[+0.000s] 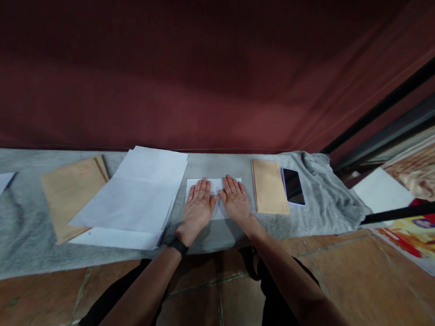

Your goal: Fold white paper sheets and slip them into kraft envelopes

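A white sheet of paper (218, 212), which looks folded, lies on the grey cloth in front of me. My left hand (199, 204) rests flat on its left part, fingers stretched out and pointing away from me. On the right part my right hand (235, 199) lies flat too, with its fingers extended. The two thumbs point toward each other near the paper's middle. Both hands cover much of the sheet, so its folds are partly hidden.
Left of my hands lie large white sheets (137, 188), partly over brown envelopes (70, 193). To the right are more brown envelopes (269, 186) and a phone (293, 186). Grey cloth (320, 190) covers the narrow surface, against a dark red wall (212, 84). A printed box (427, 242) stands far right.
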`<state>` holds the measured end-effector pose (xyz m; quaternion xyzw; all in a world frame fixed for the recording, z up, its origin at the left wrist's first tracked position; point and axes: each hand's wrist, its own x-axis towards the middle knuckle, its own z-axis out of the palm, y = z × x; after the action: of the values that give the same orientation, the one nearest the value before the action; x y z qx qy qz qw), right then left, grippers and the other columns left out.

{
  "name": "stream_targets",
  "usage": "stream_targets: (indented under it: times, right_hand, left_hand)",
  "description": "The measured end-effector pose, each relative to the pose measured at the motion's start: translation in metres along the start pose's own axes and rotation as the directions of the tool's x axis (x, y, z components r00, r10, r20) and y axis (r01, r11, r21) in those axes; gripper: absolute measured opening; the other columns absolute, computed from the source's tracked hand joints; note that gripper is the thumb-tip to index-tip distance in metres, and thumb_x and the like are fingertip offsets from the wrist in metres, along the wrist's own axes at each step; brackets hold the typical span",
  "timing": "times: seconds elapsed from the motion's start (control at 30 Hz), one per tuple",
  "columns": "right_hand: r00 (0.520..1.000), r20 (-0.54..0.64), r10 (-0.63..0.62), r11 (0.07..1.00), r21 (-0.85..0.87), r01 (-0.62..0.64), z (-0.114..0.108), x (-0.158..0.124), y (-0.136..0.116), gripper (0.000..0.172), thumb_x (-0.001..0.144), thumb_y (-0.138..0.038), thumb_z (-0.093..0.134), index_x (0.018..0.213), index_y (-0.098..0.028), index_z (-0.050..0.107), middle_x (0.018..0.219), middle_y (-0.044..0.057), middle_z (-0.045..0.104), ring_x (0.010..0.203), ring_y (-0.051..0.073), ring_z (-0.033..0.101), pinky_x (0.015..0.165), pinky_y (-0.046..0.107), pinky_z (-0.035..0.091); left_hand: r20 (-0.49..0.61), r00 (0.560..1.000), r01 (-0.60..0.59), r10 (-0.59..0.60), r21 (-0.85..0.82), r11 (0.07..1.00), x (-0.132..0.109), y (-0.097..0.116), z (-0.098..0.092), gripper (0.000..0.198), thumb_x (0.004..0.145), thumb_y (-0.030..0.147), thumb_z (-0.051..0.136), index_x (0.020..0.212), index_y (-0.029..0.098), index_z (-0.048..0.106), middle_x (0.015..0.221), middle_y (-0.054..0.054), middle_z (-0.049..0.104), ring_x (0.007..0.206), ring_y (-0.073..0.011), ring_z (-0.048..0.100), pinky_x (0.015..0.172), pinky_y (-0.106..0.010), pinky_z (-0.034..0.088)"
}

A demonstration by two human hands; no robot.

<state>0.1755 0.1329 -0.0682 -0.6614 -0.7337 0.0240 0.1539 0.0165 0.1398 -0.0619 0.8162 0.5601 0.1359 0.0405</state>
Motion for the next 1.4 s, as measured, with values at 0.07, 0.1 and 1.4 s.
stream_targets:
  times: [0.07,0.1,1.4]
  right_hand:
    - [1.000,-0.014,0.020,1.000,-0.013,-0.020,0.000,-0.002,0.004,0.058,0.110,-0.037,0.034,0.159,-0.007,0.040,0.166,0.016,0.038,0.155,0.030,0.037,0.128,0.050,0.027]
    - [0.999,-0.022,0.028,0.999,-0.017,-0.028,0.001,-0.002,0.006,0.058,0.110,-0.037,0.034,0.159,-0.006,0.040,0.166,0.018,0.038,0.154,0.030,0.037,0.127,0.051,0.027]
    - [0.979,-0.116,-0.169,0.985,-0.058,0.163,-0.004,-0.088,0.027,0.074,0.108,-0.052,0.040,0.161,-0.001,0.032,0.163,0.025,0.040,0.153,0.035,0.038,0.124,0.053,0.035]
  left_hand:
    - [0.001,1.000,0.026,-0.026,0.007,1.000,0.000,-0.003,0.000,0.062,0.106,0.037,0.031,0.159,0.005,0.038,0.166,-0.018,0.037,0.159,-0.0260,0.028,0.130,-0.046,0.022]
    - [0.001,0.999,0.040,-0.040,0.006,0.999,0.000,-0.004,0.000,0.063,0.105,0.037,0.032,0.160,0.007,0.037,0.166,-0.017,0.037,0.159,-0.0257,0.028,0.130,-0.046,0.022]
    - [-0.039,0.999,-0.023,0.025,0.054,0.998,-0.056,-0.022,-0.006,0.068,0.106,0.042,0.030,0.157,-0.002,0.038,0.166,-0.025,0.033,0.158,-0.0326,0.029,0.128,-0.052,0.029]
